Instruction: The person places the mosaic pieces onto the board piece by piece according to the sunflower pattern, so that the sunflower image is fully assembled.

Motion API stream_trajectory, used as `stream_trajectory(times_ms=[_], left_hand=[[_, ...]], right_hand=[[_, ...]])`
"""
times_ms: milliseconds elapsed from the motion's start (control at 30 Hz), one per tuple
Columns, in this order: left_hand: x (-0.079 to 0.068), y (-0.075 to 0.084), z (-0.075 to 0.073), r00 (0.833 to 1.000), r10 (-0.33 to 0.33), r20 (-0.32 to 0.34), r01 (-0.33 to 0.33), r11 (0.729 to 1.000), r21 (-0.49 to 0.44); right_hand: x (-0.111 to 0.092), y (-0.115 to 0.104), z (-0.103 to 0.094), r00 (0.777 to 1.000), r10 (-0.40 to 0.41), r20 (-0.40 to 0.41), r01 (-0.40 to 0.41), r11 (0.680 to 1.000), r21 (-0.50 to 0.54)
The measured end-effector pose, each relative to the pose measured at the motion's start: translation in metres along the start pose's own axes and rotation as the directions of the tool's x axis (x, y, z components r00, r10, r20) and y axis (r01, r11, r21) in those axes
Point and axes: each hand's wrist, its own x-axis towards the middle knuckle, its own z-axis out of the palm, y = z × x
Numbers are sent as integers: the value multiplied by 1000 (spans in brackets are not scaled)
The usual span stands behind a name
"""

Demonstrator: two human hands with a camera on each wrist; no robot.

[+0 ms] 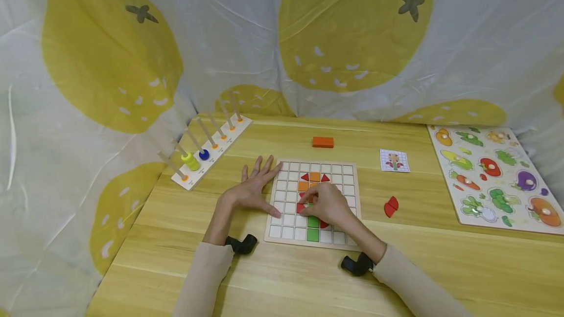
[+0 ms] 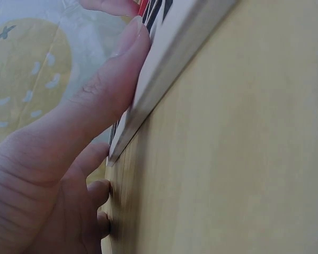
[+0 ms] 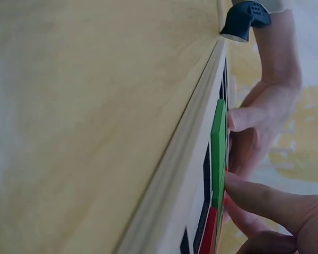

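Observation:
A square wooden grid board [image 1: 276,233] lies on the table, with orange, red and green tiles in its middle columns. My left hand [image 1: 248,190] is spread at the board's left side, its thumb on the edge squares and index fingertip at the top left corner. Over the lower middle, my right hand [image 1: 328,204] pinches a red tile [image 1: 300,208] between thumb and fingers; its full shape is hidden. A green tile [image 1: 313,235] lies in the bottom row below that hand. In the right wrist view, green tiles [image 3: 218,143] stand slightly above the board's surface.
Right of the board lie two red quarter-round tiles [image 1: 390,206] and a small pattern card [image 1: 394,160]. An orange block [image 1: 323,142] sits behind it. A peg stand [image 1: 211,153] with yellow and blue rings is at left, a vegetable puzzle [image 1: 498,175] at far right.

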Motion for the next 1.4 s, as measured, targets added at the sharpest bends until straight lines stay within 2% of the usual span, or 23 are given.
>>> stream_trajectory(times_ms=[167, 333, 500, 667, 767, 933, 1033, 1167, 1267, 1400], left_hand=[[-1, 1, 0, 1000, -5, 0, 5, 1000, 2], [-1, 0, 1, 1000, 1, 1, -1, 1000, 2], [-2, 0, 0, 1000, -3, -4, 3, 1000, -7], [-2, 0, 0, 1000, -9, -1, 9, 1000, -12], [-2, 1, 0, 1000, -9, 1, 9, 1000, -6], [-1, 0, 1, 1000, -7, -2, 7, 1000, 3], [-1, 0, 1, 1000, -8, 0, 8, 1000, 3], [-1, 0, 0, 1000, -1, 0, 1, 1000, -1], [0, 0, 0, 1000, -2, -1, 2, 1000, 0], [-1, -1, 0, 1000, -8, -4, 8, 1000, 0]], right_hand=[[-1, 3, -1, 999, -23, 24, 22, 999, 31], [-9, 16, -18, 999, -30, 29, 27, 996, 91], [-23, 37, -54, 1000, 3, -28, -1, 999, 48], [-37, 73, -98, 997, 9, -78, -9, 1000, 6], [-47, 97, -122, 999, 11, -54, -10, 1000, 12], [-57, 127, -152, 998, 25, 64, -29, 997, 68], [-58, 136, -159, 991, 42, 128, -53, 994, 91], [-58, 139, -161, 985, 62, 159, -78, 992, 95], [-57, 137, -160, 988, 73, 135, -85, 993, 79], [-57, 136, -158, 990, 129, 49, -130, 991, 13]])
